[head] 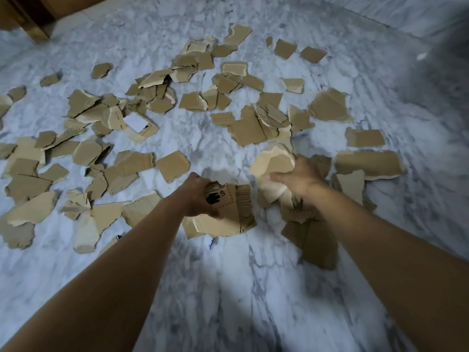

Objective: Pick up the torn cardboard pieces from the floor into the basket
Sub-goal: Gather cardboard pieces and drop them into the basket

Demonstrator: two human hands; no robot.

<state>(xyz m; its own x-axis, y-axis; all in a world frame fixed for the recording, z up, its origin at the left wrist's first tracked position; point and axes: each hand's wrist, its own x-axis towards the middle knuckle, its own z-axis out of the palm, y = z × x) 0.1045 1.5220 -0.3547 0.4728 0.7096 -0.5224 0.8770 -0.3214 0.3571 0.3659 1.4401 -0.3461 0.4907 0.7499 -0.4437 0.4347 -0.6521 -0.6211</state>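
Several torn brown cardboard pieces (142,107) lie scattered over the marble floor (228,288), mostly across the middle and left. My left hand (196,196) grips a bundle of cardboard pieces (228,212), one printed with black marks, held low near the centre. My right hand (297,177) clutches a pale curled cardboard piece (272,162) with more pieces bunched under it. One piece with a white label (138,125) lies at the left of centre. No basket is in view.
A dark wooden furniture leg or door frame (30,19) stands at the top left corner. More cardboard (368,163) lies to the right of my right hand. A dark blurred shape (454,39) sits at the top right edge.
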